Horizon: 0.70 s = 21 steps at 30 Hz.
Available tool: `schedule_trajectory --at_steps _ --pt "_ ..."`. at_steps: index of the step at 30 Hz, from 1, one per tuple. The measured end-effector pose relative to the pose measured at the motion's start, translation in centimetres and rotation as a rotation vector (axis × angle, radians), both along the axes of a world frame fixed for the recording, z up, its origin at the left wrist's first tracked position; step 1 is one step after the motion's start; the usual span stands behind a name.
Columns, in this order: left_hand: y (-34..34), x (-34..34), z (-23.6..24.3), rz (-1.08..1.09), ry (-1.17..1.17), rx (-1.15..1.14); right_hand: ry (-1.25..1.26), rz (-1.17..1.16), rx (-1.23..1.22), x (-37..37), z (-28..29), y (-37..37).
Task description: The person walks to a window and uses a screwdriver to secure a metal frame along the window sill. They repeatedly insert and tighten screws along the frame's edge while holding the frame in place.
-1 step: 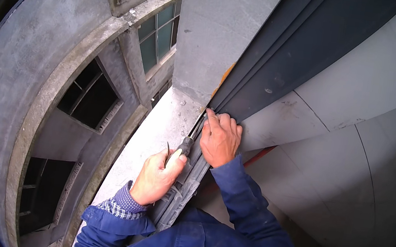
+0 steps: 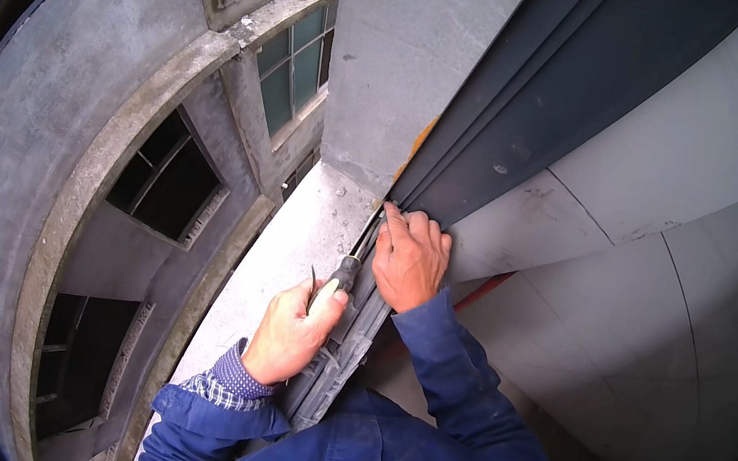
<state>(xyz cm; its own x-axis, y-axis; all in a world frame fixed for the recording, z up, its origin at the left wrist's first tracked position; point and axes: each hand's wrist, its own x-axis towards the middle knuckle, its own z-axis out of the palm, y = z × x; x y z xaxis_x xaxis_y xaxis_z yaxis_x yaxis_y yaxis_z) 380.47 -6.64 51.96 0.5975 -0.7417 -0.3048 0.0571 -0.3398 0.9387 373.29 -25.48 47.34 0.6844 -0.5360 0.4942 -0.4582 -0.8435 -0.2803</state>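
Observation:
My left hand point(image 2: 293, 328) is closed around the dark, yellow-marked handle of a screwdriver point(image 2: 346, 271). Its thin shaft slants up to the corner where the dark grey upright frame point(image 2: 496, 117) meets the grooved bottom track point(image 2: 335, 361). A thin dark pointed piece point(image 2: 313, 281) sticks out between my left fingers; its kind is unclear. Beside the screwdriver's tip, my right hand point(image 2: 411, 262) bears on the foot of the frame, index finger reaching into the corner and the other fingers bent together. Whatever lies under those fingertips is hidden.
Left of the track runs a pale concrete sill point(image 2: 254, 285) with crumbs of debris. Beyond its edge is an outside drop towards a grey facade with windows point(image 2: 169, 174). A grey wall point(image 2: 419, 60) rises ahead, orange foam point(image 2: 420, 149) along the frame. Light panels point(image 2: 604, 289) lie right.

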Motion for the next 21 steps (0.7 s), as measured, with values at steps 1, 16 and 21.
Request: schedule_trajectory --at_steps 1,16,21 --pt "0.0 -0.1 -0.1 -0.003 -0.032 -0.001 0.006 -0.004 0.0 0.0 0.0 0.0" --pt "-1.3 0.1 1.2 -0.007 0.036 -0.021 0.063 -0.088 0.206 1.0 2.1 -0.4" --pt "-0.4 -0.5 1.1 0.004 0.001 -0.002 0.069 -0.078 0.207 0.6 1.9 -0.5"
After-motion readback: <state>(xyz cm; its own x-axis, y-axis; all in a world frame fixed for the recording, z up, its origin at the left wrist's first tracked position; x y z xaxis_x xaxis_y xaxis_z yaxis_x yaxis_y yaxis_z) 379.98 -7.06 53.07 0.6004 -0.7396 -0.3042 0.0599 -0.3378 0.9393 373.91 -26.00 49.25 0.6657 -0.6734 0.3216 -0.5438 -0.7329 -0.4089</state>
